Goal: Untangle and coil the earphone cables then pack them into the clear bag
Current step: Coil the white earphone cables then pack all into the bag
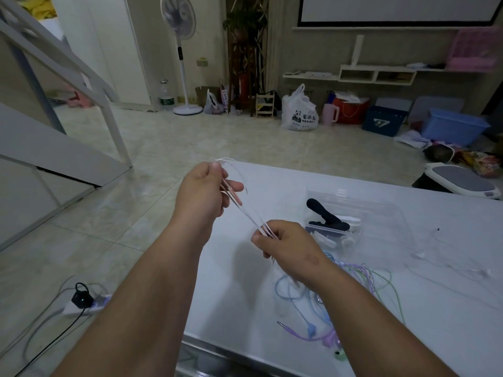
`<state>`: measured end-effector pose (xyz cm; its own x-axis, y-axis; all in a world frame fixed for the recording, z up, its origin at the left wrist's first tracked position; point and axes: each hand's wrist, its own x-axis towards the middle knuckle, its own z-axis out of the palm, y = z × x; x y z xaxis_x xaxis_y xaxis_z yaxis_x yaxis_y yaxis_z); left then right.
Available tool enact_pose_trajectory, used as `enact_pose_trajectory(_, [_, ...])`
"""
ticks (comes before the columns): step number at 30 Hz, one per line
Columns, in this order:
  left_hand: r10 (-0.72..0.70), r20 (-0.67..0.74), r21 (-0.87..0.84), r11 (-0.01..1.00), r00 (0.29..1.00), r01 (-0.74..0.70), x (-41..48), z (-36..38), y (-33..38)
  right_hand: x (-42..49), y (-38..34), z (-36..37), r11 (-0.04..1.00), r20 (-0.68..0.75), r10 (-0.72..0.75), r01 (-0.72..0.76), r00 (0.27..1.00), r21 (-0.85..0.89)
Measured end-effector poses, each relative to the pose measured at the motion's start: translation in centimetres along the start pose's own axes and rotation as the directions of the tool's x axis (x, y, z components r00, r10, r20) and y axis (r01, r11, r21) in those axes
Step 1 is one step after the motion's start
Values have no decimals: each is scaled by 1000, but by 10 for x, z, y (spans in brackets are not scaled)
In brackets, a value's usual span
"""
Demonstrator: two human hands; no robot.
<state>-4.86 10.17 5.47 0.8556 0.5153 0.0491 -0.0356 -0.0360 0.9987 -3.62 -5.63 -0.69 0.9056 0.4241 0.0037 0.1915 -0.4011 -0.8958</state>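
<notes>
1. The left hand [202, 190] is raised above the table's far left corner, its fingers closed on one end of a bundle of pale pink-white earphone cable [246, 210].
2. The right hand [288, 247] is lower and nearer, above the table's left part, thumb and fingers pinched together on the other end of the same bundle.
3. Between the two hands the strands run taut and nearly parallel, sloping down from upper left to lower right; a few thin loops arc out past the left hand's fingertips.
4. Below the right hand a strand of that cable hangs towards the white table [408, 336].
5. A tangled heap of coloured earphone cables [362, 278], in blue, purple and green, lies on the table near its front edge, partly hidden under the right forearm.
6. A metal jack plug [281, 324] on a purple lead points left out of that heap, close to the front edge.
7. The clear bag [381, 213] lies on the table beyond the right hand, towards the far edge, with a black object [325, 213] and small white pieces inside it.
8. A thin white earphone cable [420, 255] lies loose on the table's right part, apart from the heap.
9. On the floor to the left of the table lies a power strip [87, 303] with a black plug in it.
</notes>
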Motion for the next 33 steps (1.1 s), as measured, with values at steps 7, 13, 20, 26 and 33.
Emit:
enact_pose_trajectory(7, [47, -91, 50, 998, 995, -42, 9, -6, -5, 1, 4, -19, 964, -9, 81, -81, 997, -252])
enact_pose_trajectory(13, [61, -113, 47, 997, 992, -56, 13, -7, -12, -2, 1, -22, 934, 3, 60, -55, 998, -353])
enact_pose_trajectory(20, [77, -222, 138, 989, 972, -46, 10, -6, -13, -2, 3, -21, 927, 98, 109, -66, 989, -370])
enact_pose_trajectory(26, [40, -151, 229, 974, 988, -5, 11, -8, -10, -4, 3, -29, 810, 87, 154, -75, 984, -582])
enact_pose_trajectory(33, [-305, -34, -301, 911, 952, 282, 17, -15, -5, -5, 0, -30, 864, 19, 54, -37, 998, -503])
